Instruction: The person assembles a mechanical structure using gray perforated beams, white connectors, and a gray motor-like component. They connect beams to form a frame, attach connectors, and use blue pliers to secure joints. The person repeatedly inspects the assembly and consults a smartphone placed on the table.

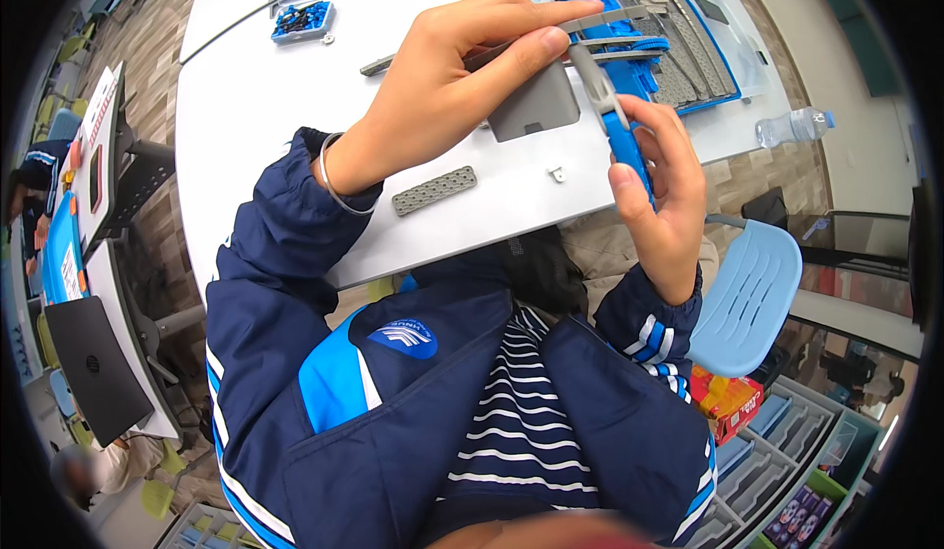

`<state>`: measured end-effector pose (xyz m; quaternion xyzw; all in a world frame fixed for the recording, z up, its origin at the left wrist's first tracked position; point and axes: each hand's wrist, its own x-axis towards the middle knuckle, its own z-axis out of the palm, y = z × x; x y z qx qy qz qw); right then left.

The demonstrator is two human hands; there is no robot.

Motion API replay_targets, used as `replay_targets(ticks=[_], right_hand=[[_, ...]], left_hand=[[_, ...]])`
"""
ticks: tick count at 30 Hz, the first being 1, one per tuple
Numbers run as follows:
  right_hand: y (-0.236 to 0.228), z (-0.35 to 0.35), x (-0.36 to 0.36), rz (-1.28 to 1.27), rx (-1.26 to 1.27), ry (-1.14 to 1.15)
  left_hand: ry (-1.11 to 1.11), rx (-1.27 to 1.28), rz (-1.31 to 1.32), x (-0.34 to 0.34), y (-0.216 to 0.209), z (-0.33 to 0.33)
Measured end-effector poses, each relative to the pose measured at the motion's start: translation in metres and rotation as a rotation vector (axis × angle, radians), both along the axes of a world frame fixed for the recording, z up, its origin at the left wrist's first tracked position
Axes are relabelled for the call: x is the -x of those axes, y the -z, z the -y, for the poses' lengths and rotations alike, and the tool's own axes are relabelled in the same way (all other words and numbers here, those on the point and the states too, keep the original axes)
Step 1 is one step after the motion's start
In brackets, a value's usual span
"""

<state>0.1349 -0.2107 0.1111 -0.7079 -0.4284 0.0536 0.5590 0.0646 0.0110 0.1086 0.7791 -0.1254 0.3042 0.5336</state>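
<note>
Above the white table, my left hand pinches a long, thin grey beam between its thumb and fingers. My right hand is wrapped round the blue handle of a blue-and-grey hand tool. The tool's grey head meets the stacked grey strips near my left fingertips; its exact contact is hard to make out. Beneath my left hand shows a dark grey plate with a small notch. A perforated grey plate lies near the front edge, and a small white bracket is to its right.
A clear box of blue and black pins stands at the far left. Grey perforated parts fill a blue tray at the far right, near a water bottle. A light blue chair is at right. Another person sits far left.
</note>
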Motion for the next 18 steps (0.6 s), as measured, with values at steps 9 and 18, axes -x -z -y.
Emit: replay_targets(ticks=[9,18], right_hand=[[0.0073,-0.0026,0.0030,-0.004,-0.017,0.026],[0.0040,0.0013,0.0064,-0.079,-0.012,0.017]], left_hand=[[0.003,-0.126,-0.087,0.0035,-0.0037,0.0002],[-0.031,-0.121,-0.030,0.0006,-0.0038,0.0043]])
